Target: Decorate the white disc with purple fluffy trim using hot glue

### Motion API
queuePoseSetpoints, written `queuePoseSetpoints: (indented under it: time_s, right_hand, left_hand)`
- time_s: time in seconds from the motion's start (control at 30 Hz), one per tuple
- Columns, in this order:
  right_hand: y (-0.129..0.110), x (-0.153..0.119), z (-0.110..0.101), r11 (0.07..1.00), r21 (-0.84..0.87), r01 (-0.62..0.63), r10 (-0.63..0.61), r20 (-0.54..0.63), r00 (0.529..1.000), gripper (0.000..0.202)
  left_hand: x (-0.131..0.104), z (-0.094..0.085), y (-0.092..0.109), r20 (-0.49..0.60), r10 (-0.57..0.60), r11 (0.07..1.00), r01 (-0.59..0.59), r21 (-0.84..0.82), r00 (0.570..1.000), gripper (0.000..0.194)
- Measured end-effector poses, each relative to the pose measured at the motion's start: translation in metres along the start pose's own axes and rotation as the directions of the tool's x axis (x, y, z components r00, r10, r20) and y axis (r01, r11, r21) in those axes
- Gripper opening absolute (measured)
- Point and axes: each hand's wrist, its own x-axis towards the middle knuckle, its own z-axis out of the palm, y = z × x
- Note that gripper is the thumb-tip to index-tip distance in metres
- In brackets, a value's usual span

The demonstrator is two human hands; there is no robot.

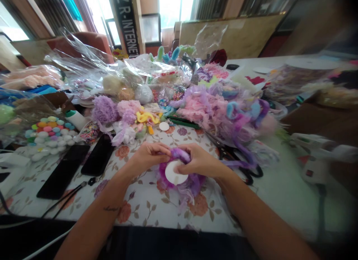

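My two hands pinch a fluffy purple yarn ruffle (179, 178) wrapped around a flat white round disc (175, 172).

My left hand (148, 155) and right hand (198, 161) have fingers closed narrowly on the ruffle's fuzzy top edge, just above the floral tablecloth (140, 204). Left of the ruffle lie two glossy black phones (81, 165); right of it, black-handled scissors (246, 170); behind it, a soft pink-and-lilac frilly heap (218, 110).

A fluffy purple pompom piece (179, 174) sits low over a floral tablecloth, near the table's front edge. A flat white round disc (175, 172) is set in its middle, facing up toward the camera. Soft purple and lilac fuzz rings the disc, with pale wisps trailing down below it.
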Motion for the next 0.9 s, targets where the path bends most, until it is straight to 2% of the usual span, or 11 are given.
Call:
queuePoseSetpoints:
  time_s: [0.17,0.3,0.4,0.5,0.57,0.77,0.9]
  right_hand:
    - [0.0,0.002,-0.002,0.997,0.08,0.021,-0.018,-0.033,0.999,0.021]
    - [-0.001,0.004,-0.001,0.971,0.24,0.015,0.003,-0.077,0.997,0.026]
    - [0.001,0.005,0.001,0.969,0.247,0.007,0.012,-0.074,0.997,0.024]
    - [0.003,0.005,0.001,0.973,0.228,0.028,-0.017,-0.049,0.999,0.022]
    - [0.003,0.005,0.001,0.976,0.216,0.041,-0.034,-0.039,0.999,0.022]
    - [-0.002,0.002,0.0,0.98,0.199,0.026,-0.022,-0.021,1.0,0.024]
    - [-0.002,0.001,0.0,0.99,0.14,0.035,-0.033,-0.015,0.999,0.023]
  left_hand:
    - [0.0,0.001,0.002,-0.045,0.038,0.998,-0.035,0.049,0.998,0.016]
    - [-0.002,0.0,0.008,-0.111,0.205,0.978,-0.2,0.059,0.972,0.02]
    - [-0.003,0.0,0.01,-0.103,0.278,0.959,-0.27,0.085,0.955,0.016]
    - [-0.003,0.0,0.01,0.005,0.251,0.956,-0.249,0.152,0.968,0.013]
    - [-0.002,0.001,0.009,0.031,0.233,0.957,-0.235,0.171,0.972,0.013]
    - [-0.001,0.001,0.005,-0.007,0.2,0.978,-0.199,0.058,0.98,0.011]
    - [-0.001,0.001,0.004,-0.031,0.135,0.991,-0.136,-0.016,0.99,0.009]
